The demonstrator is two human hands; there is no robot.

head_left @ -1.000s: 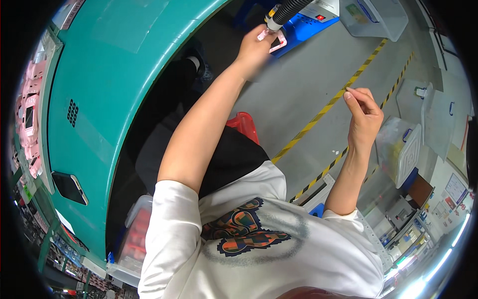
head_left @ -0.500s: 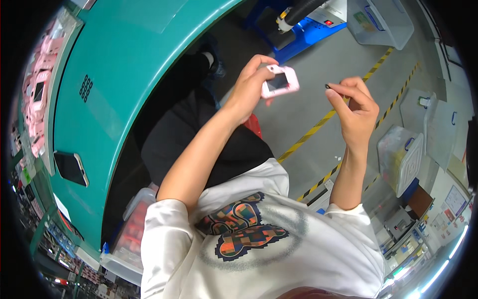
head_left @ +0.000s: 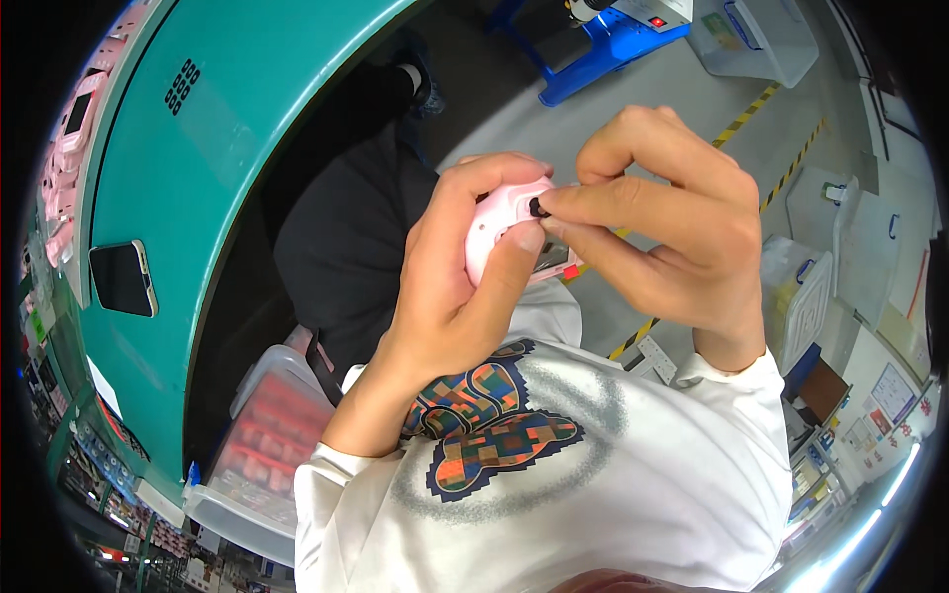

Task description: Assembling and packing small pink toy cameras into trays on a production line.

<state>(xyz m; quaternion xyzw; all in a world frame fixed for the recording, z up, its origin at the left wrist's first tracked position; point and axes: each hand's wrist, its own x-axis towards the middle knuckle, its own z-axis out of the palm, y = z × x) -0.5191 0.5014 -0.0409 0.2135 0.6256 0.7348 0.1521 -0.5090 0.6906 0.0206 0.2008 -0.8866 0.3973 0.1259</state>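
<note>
Teal table edge curves well apart from left fingers gripping pink device.

Green surface one side, grey floor the other

Left of your left grip, the green surface curves past you. Right of your right grip, yellow-and-black tape stripes the grey floor. A blue stool stands beyond both; strip lights glow farther right.

- Tube lights glare white at right.
- Green table shines along its edge; deep shadow lies beneath.
- Scene edges curve into black corners.
</note>
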